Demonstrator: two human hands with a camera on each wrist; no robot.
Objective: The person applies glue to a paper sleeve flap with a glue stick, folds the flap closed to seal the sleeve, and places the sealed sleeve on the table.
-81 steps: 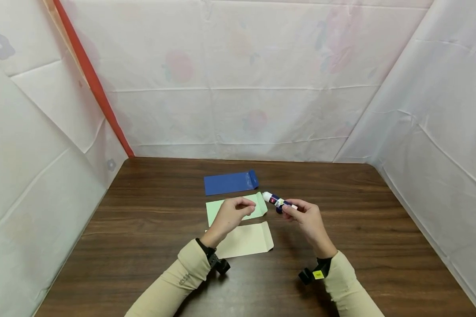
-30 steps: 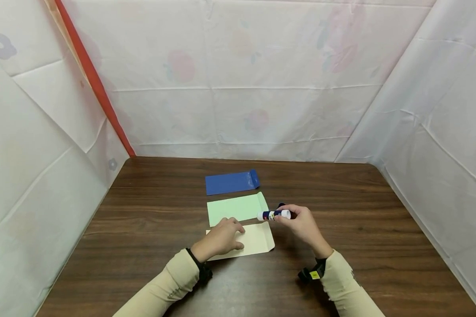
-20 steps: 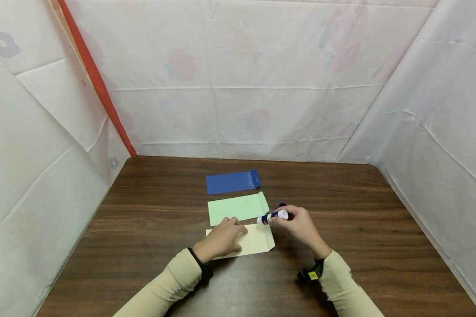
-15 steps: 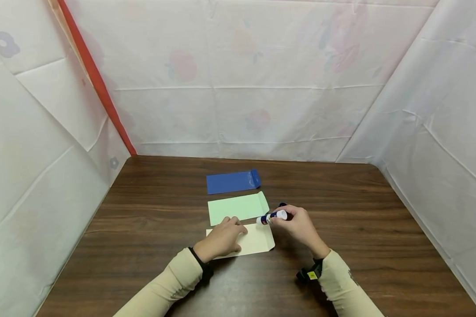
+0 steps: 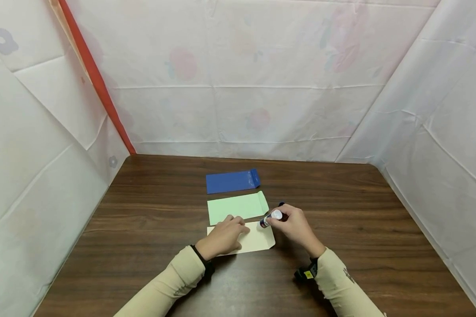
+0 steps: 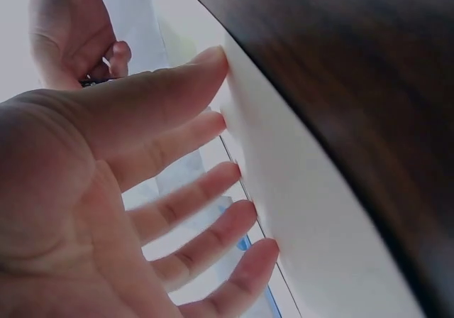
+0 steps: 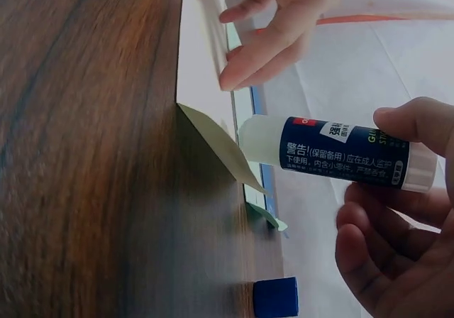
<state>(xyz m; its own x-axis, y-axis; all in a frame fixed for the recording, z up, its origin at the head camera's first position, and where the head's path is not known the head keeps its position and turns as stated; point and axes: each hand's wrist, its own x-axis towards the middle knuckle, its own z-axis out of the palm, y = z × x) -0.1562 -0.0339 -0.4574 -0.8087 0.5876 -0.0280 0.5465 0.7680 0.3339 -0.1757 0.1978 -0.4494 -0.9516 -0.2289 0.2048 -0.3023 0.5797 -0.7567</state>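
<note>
A cream envelope (image 5: 258, 240) lies flat with its flap to the right; in the right wrist view the flap (image 7: 216, 144) stands slightly raised. My left hand (image 5: 223, 237) rests on it, fingers spread, and the left wrist view shows the thumb and fingertips (image 6: 266, 250) pressing the paper. My right hand (image 5: 295, 225) grips a dark blue and white glue stick (image 7: 344, 151) between thumb and fingers. The uncapped white end (image 7: 261, 139) points down at the envelope's upper edge beside the flap fold.
Beyond the cream envelope lie a light green envelope (image 5: 234, 207) and a blue envelope (image 5: 228, 182), both with flaps to the right. Whitish smears mark the blue one near its flap. A dark blue cap (image 7: 275, 298) stands on the brown wooden table (image 5: 158, 220). White sheeting (image 5: 238, 114) surrounds it.
My left hand has come down from over the green envelope onto the cream one. The right hand has lowered the glue stick to the cream envelope and tilted it more upright.
</note>
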